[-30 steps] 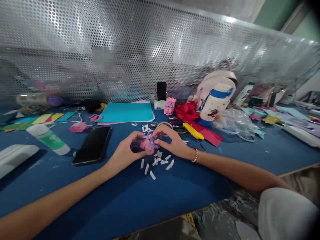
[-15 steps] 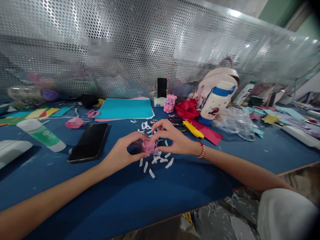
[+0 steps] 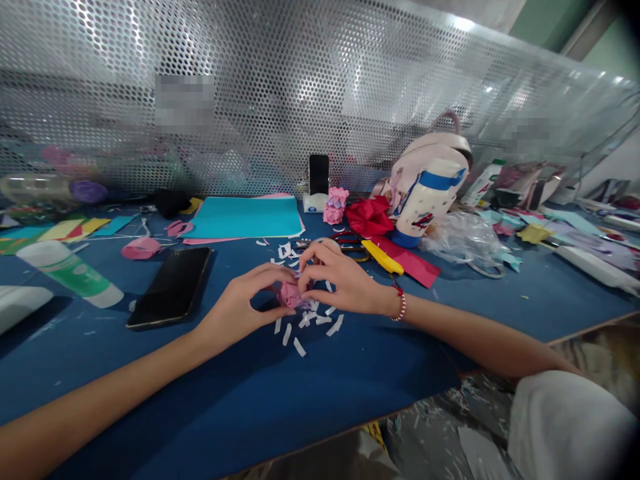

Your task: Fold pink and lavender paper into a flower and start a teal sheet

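Observation:
A small folded piece of pink and purple paper is between my two hands, just above the blue table. My left hand grips its left side between thumb and fingers. My right hand is closed at its right side, thumb and fingertips pressed on the paper. Scattered white paper strips lie under and around it. A similar pink and purple folded piece stands farther back, beside a phone on a white stand.
Black phone and green-white tube lie at left. Blue sheets lie behind my hands. Scissors, yellow cutter, red paper, white bottle and backpack are at right.
The view has shifted slightly, so things appear a little farther left. My right thumb and fingers have drawn closer together against the pink paper piece.

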{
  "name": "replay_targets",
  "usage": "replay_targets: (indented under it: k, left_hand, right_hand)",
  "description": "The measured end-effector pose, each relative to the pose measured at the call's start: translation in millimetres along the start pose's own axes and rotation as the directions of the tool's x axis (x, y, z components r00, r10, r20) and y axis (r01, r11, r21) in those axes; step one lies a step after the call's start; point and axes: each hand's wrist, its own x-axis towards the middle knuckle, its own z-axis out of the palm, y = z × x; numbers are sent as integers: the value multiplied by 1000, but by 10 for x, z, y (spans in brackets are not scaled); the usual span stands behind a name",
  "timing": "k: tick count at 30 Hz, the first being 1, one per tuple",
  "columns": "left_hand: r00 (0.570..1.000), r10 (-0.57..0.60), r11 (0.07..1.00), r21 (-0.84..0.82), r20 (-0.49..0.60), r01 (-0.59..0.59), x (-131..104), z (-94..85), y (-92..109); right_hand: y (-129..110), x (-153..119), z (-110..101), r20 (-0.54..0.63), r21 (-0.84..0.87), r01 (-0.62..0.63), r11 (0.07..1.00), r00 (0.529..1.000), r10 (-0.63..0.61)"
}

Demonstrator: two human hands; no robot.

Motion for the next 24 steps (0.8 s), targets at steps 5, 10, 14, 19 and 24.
replay_targets:
  k: [5,10,14,19,24]
  left_hand:
    - [999,-38,999,22,-24,38,-26,21,15]
    - [998,-54,998,18,-38,55,-18,38,44]
    - [997,-74,997,11,-27,75,-4,37,59]
    - [997,-59,998,32,-47,61,-9,39,62]
    - [997,-74,997,12,-37,74,-18,49,54]
  right_hand:
    - [-57,-22,75,-83,-86,-14,996,997,7]
    - [-91,-33,96,-123,-197,17,980,991,-42]
    - [-124,-26,80,-108,-273,41,961,991,-73]
    - [-181,-16,61,-81,-335,12,942,996,-42]
    - [-219,-18,55,-75,-369,0,929,997,-29]
